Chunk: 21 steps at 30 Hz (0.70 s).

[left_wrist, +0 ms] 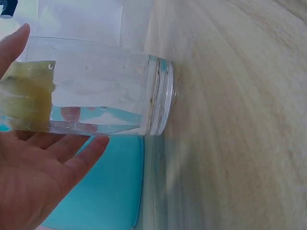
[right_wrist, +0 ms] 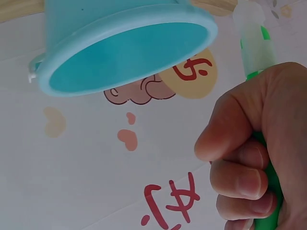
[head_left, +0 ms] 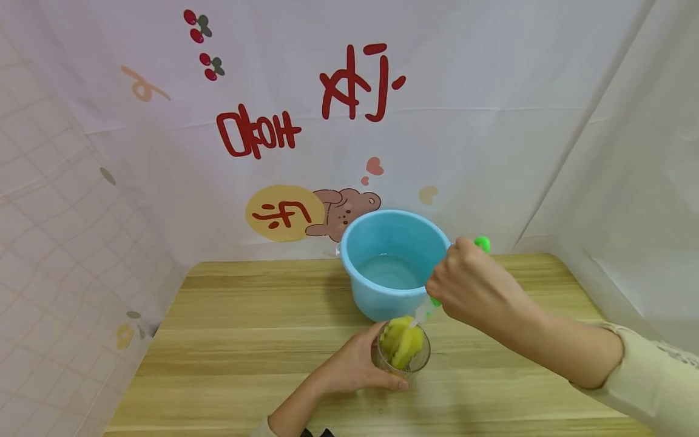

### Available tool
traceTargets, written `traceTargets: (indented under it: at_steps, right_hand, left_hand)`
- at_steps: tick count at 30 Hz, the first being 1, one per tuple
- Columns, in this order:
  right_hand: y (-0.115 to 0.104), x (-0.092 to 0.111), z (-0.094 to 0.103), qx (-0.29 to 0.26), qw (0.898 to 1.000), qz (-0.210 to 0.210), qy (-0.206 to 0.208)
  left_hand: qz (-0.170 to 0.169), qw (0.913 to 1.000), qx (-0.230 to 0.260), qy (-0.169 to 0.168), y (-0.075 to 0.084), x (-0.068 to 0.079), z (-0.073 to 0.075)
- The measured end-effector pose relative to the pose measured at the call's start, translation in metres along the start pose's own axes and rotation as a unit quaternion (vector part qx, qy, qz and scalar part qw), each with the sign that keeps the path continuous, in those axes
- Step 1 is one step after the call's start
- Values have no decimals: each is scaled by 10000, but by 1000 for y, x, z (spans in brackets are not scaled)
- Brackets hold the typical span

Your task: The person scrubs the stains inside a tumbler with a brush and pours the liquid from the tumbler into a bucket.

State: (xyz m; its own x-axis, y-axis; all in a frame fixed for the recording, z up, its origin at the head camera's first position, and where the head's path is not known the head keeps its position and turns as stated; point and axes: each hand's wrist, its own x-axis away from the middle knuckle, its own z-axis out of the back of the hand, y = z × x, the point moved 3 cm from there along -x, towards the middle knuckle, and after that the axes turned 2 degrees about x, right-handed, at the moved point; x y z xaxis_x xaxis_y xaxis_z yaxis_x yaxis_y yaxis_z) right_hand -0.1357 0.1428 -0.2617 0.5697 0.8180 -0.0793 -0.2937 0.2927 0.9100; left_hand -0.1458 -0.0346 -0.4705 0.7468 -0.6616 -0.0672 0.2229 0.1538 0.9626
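Green-handled brush with a white shaft and a yellow sponge head (right_wrist: 257,48) is pointing down, and its sponge (head_left: 406,346) sits inside a clear, round drinking glass (left_wrist: 100,91), up in the mouth end with the bottom part of the glass free. Right hand (head_left: 472,279) has its grip curled tight round the green handle, thumb included. Left hand (head_left: 357,361) has hold of the glass from the side, its grip only partly closed, spread about as wide as the glass, thumb on one side and fingers on the other. Can't really tell if the base touches the pale wood-grain worktop (head_left: 246,340) or hangs just over it. Right behind the glass is a light blue plastic bucket (head_left: 382,303) with some water (head_left: 389,271) in it, up near the white printed backdrop (head_left: 480,158).
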Motion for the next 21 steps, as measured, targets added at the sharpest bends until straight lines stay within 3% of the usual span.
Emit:
traceTargets:
  at_steps: [10, 21]
  right_hand:
    - [7, 14, -9, -208, 9997, -146, -66]
    - [7, 29, -1, -279, 9994, -20, -222]
  left_hand:
    - [-3, 10000, 33, -37, 0, 0, 0]
    - [143, 9998, -142, 70, -1, 1, 1]
